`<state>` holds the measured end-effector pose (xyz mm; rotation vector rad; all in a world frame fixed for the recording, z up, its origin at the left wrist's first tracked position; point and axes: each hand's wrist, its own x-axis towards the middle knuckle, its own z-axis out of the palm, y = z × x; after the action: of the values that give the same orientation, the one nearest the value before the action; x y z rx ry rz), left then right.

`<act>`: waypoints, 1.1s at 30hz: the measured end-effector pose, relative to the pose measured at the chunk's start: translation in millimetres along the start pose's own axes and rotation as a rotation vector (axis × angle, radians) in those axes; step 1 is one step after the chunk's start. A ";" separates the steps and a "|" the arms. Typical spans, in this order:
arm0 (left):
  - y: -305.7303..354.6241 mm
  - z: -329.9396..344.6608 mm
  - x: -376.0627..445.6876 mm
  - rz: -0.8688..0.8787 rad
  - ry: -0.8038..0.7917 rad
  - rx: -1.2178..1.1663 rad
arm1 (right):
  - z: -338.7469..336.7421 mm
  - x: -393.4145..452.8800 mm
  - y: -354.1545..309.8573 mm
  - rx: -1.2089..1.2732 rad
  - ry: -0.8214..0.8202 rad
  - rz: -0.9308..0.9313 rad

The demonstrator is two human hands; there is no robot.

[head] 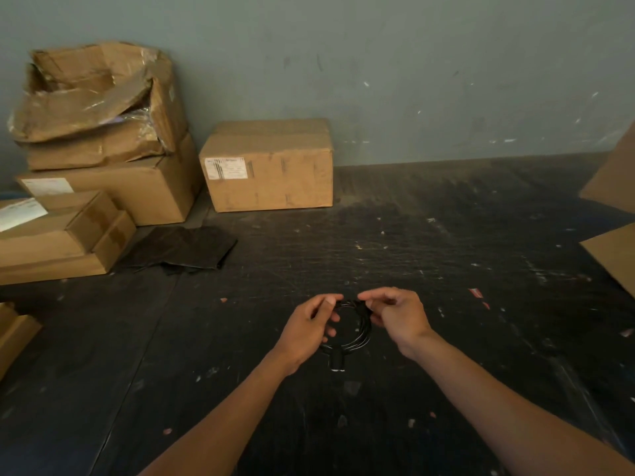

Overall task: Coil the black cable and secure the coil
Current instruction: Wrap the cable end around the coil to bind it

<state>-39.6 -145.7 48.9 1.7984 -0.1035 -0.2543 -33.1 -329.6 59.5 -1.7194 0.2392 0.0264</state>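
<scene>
Although both forearms enter from the bottom edge, the work itself is found just below the middle of the view. A black cable point(357, 333), already wound into a small round coil of several turns, is held above the dark, scuffed floor point(446, 255). At six o'clock on the coil a short black plug end point(337, 363) is seen sticking down. The coil's nine o'clock side is gripped by the left hand point(311, 329), its fingers curled round the turns. At about one o'clock on the coil, the strands are pinched by the right hand point(398, 319) between thumb and fingertips, where a small dark lump is gathered; whether that is a tie, a wrap of the cable's own tail or the second connector cannot be told.

The coiling is judged to be done, since no loose length is seen trailing on the floor. The securing is judged to be in hand and not yet finished, as both hands are needed to keep the turns together.

Farther off, at ten o'clock from the hands, a crumpled black plastic sheet point(182, 247) lies flat. Beyond it, cardboard boxes point(103, 201) are stacked against the grey-green wall point(412, 80), with a single closed box point(269, 166) at eleven o'clock. More cardboard point(615, 255) is cut off at three o'clock.
</scene>
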 end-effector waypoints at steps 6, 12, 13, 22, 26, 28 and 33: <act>-14.0 4.8 2.8 -0.025 0.102 -0.170 | 2.7 5.6 7.4 0.150 -0.061 0.211; -23.3 6.7 20.1 -0.114 0.156 -0.107 | 10.1 10.6 19.1 0.016 -0.165 0.169; -25.8 5.9 24.4 -0.126 0.155 -0.082 | 10.4 13.0 21.0 0.000 -0.186 0.176; -44.2 -7.4 74.0 -0.341 0.053 -0.060 | 17.6 59.8 39.9 0.025 -0.171 0.356; -57.3 -12.4 93.5 -0.456 0.112 -0.177 | 30.2 85.4 42.1 0.074 -0.099 0.440; -65.8 -15.5 103.2 -0.472 0.177 -0.217 | 37.4 95.9 44.3 0.088 -0.071 0.468; -79.7 -24.6 126.6 -0.439 0.332 -0.187 | 60.6 117.5 58.8 0.115 0.029 0.544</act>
<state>83.7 -129.1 -37.5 1.6369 0.5389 -0.2620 78.7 -295.5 -25.7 -1.4975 0.7105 0.3800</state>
